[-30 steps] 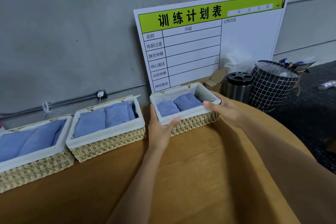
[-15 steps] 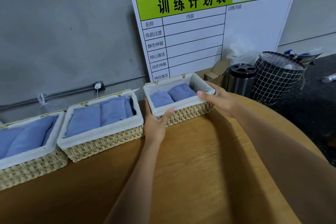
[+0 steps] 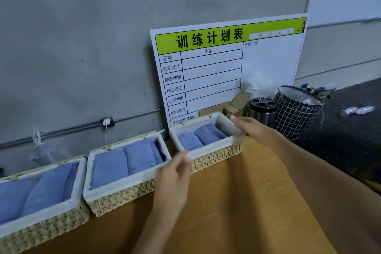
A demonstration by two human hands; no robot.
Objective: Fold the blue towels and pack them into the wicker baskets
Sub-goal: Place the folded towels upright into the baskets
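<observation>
Since the earlier frames both hands have let go of the small basket [image 3: 208, 146] at centre frame and drawn a little back from it; half a second ago they clasped its near corners.

At lower left sits the large basket [image 3: 41, 208], cut by the frame edge, with two folded towels [image 3: 31, 194] visible in it. Right of it, touching or almost so, the middle basket [image 3: 123, 179] holds two towels [image 3: 123, 163] and a slimmer third against its right wall. Next comes the left hand [image 3: 173, 177], fingers loosely spread and blurred, holding nothing, just off the small basket's near left corner. That basket holds two towels [image 3: 201, 137]. The right hand [image 3: 253, 130] hovers by its right rim, fingers relaxed, empty; whether it touches the liner I cannot tell.

Count: three baskets, seven towels seen, none loose on the table [image 3: 237, 202]. Packing looks done. To finish well, the small basket wants squaring in line with its neighbours, nudged by the wicker sides rather than the soft liner.
</observation>
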